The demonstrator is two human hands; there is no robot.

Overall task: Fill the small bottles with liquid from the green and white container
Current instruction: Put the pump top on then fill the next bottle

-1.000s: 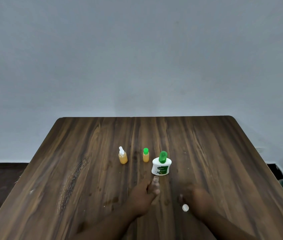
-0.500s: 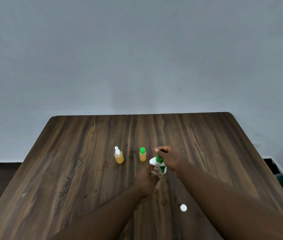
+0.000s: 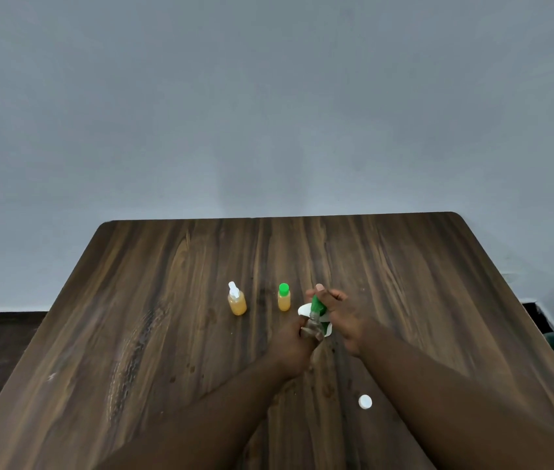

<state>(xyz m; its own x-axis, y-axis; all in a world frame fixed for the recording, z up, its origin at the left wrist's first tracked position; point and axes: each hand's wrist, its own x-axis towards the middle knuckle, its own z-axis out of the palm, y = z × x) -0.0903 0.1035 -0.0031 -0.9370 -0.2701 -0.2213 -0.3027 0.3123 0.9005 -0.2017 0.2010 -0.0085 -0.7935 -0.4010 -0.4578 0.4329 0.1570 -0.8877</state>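
Clamps left hand [image 3: 291,347] fingers on a small clear bottle [image 3: 312,326] just below frame centre, under the green and white container's [image 3: 316,304] spout, right hand [image 3: 340,313] fingers curled over its pump; risks squirting past the narrow mouth if misaligned.

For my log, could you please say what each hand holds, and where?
Left hand: small clear bottle, by its body. Right hand: container, by its green pump.
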